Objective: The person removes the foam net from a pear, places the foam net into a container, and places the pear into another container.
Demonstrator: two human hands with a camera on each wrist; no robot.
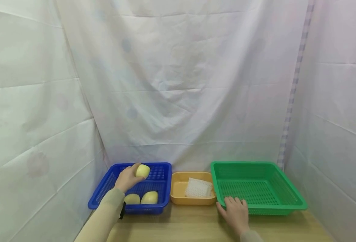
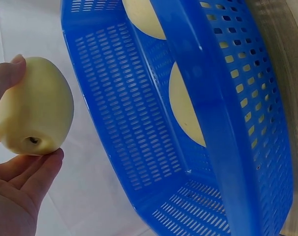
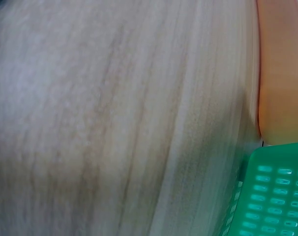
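Observation:
In the head view my left hand (image 1: 129,178) holds a pale yellow pear (image 1: 143,171) above the blue basket (image 1: 167,188). The left wrist view gives a closer look: thumb on one side of the pear (image 2: 43,105), fingers on the other, with the dark hollow at its end showing. Two more pears, a right one (image 1: 149,197) and a left one (image 1: 132,199), lie in the basket's near part. My right hand (image 1: 236,215) rests on the near rim of the green basket (image 1: 275,209), close to its left corner. The right wrist view leaves this hand out.
Between the baskets stands a shallow yellow-orange tray (image 1: 193,201) with white foam netting (image 1: 198,188) in it. All the containers are on a wooden table (image 1: 193,225). Pale cloth (image 1: 178,84) hangs behind and along both sides.

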